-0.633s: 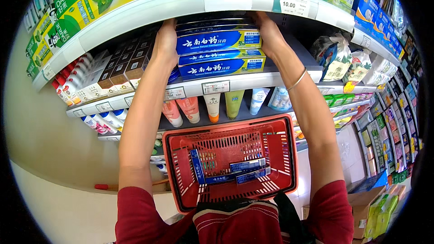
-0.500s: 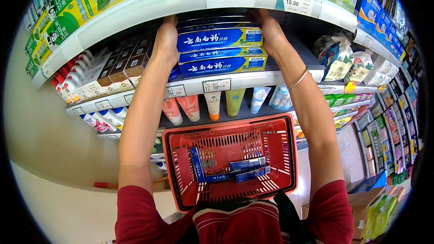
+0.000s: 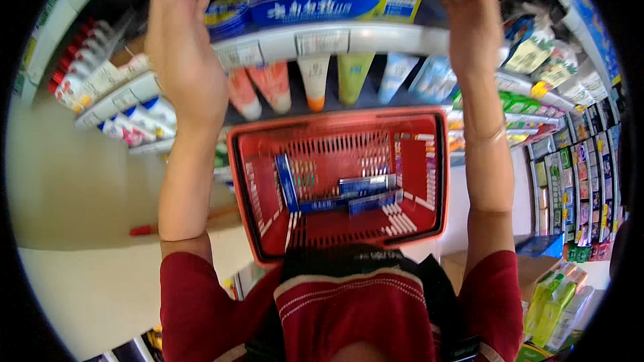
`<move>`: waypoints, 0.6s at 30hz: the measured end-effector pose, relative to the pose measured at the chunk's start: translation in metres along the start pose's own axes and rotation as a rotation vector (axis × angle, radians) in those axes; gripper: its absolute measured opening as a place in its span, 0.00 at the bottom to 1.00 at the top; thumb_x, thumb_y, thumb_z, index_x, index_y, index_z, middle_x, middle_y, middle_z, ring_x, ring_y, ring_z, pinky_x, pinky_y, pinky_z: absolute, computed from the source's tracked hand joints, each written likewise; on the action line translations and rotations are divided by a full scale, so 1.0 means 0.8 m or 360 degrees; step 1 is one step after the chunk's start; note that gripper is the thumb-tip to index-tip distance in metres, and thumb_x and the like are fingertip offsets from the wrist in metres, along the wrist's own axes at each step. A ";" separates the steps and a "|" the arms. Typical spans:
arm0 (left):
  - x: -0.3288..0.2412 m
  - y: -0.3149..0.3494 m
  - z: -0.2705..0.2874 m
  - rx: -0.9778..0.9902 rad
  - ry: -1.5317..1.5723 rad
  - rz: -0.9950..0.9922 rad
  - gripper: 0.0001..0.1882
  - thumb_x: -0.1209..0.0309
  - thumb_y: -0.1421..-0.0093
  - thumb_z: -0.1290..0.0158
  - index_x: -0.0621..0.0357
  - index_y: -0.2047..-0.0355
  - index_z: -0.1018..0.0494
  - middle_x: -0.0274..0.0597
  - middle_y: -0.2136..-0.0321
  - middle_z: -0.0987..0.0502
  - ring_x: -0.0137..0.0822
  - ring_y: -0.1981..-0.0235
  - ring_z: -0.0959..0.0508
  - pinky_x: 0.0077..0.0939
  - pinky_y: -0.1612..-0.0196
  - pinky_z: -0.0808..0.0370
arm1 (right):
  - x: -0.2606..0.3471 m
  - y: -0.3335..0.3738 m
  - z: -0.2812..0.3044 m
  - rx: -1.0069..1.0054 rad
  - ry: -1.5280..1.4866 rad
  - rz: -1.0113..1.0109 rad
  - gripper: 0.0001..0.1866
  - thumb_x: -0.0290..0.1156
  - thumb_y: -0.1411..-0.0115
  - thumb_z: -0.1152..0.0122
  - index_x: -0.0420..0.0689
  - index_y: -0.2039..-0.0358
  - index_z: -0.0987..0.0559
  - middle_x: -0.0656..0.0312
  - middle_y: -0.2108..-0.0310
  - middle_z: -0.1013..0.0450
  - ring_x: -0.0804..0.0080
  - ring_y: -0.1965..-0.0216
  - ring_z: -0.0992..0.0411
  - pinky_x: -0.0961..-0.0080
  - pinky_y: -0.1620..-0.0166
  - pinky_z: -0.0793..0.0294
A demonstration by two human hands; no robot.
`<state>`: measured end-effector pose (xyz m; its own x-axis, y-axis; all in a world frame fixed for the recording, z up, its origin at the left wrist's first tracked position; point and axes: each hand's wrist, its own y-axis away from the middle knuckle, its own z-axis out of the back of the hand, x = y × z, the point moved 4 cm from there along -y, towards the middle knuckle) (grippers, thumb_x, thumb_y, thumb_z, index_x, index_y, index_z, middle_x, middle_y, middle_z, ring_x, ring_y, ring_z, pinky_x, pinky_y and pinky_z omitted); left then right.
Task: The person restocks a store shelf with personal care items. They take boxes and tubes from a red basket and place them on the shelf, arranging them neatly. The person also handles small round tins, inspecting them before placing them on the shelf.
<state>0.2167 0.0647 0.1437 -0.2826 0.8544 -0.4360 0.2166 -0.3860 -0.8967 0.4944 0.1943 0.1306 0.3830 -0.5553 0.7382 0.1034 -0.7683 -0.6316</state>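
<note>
A stack of blue toothpaste boxes (image 3: 334, 11) with yellow-green ends sits on the shelf in front of me, its top cut off by the picture's upper edge. My left hand (image 3: 184, 43) is raised to the left of the stack, apart from it, fingers stretched and empty. On the other side my right hand (image 3: 473, 17) stands off the boxes too; its fingers are blurred but extended, with nothing in them. Between my forearms is a red plastic shopping basket (image 3: 335, 119). Several slim blue boxes (image 3: 287, 181) lie in it, one along its left side and others near the middle.
Below the toothpaste, a lower shelf bears several upright tubes, among them a green one (image 3: 353, 77) and pink ones (image 3: 271, 87). White shelf edging (image 3: 376, 39) runs across in front. Bagged goods (image 3: 537, 53) stand at right; a cardboard carton with green packages (image 3: 553, 305) is lower right.
Both hands have come off the sides of the toothpaste stack and spread outward, now open. The view has tilted down, so shelf and basket appear higher.
</note>
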 end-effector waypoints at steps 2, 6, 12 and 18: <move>-0.026 0.074 0.006 0.0262 0.0213 0.0017 0.20 0.64 0.33 0.60 0.69 0.51 0.32 0.51 0.55 0.24 0.42 0.52 0.25 0.37 0.45 0.32 | 0.012 0.072 0.007 0.0306 0.0276 0.0115 0.27 0.47 0.32 0.60 0.35 0.50 0.27 0.53 0.54 0.26 0.66 0.51 0.30 0.69 0.45 0.35; 0.043 0.236 -0.017 0.1081 -0.0419 0.1349 0.23 0.61 0.36 0.53 0.68 0.49 0.35 0.49 0.64 0.21 0.41 0.62 0.20 0.34 0.58 0.26 | -0.066 0.212 -0.003 0.0479 0.0386 -0.0740 0.12 0.33 0.35 0.47 0.38 0.61 0.20 0.62 0.67 0.23 0.79 0.65 0.28 0.80 0.61 0.30; 0.181 0.478 0.004 0.2350 -0.2027 0.1487 0.35 0.69 0.46 0.44 0.56 0.38 0.42 0.55 0.43 0.36 0.55 0.45 0.33 0.49 0.47 0.30 | -0.188 0.351 0.007 0.0675 0.0585 -0.1154 0.10 0.28 0.39 0.42 0.37 0.59 0.21 0.61 0.67 0.23 0.80 0.64 0.28 0.80 0.62 0.29; 0.200 0.513 0.004 0.1511 -0.2007 0.1198 0.42 0.70 0.50 0.39 0.52 0.35 0.46 0.55 0.38 0.48 0.60 0.43 0.41 0.55 0.43 0.38 | -0.184 0.382 0.011 0.0658 0.0546 -0.1409 0.10 0.29 0.39 0.42 0.39 0.58 0.21 0.62 0.67 0.23 0.81 0.66 0.30 0.79 0.63 0.29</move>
<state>0.2572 0.0417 -0.2943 -0.9763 -0.1831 -0.1159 0.1863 -0.9823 -0.0173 0.4775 0.0440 -0.1736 -0.2595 0.0448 0.9647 0.5526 -0.8123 0.1864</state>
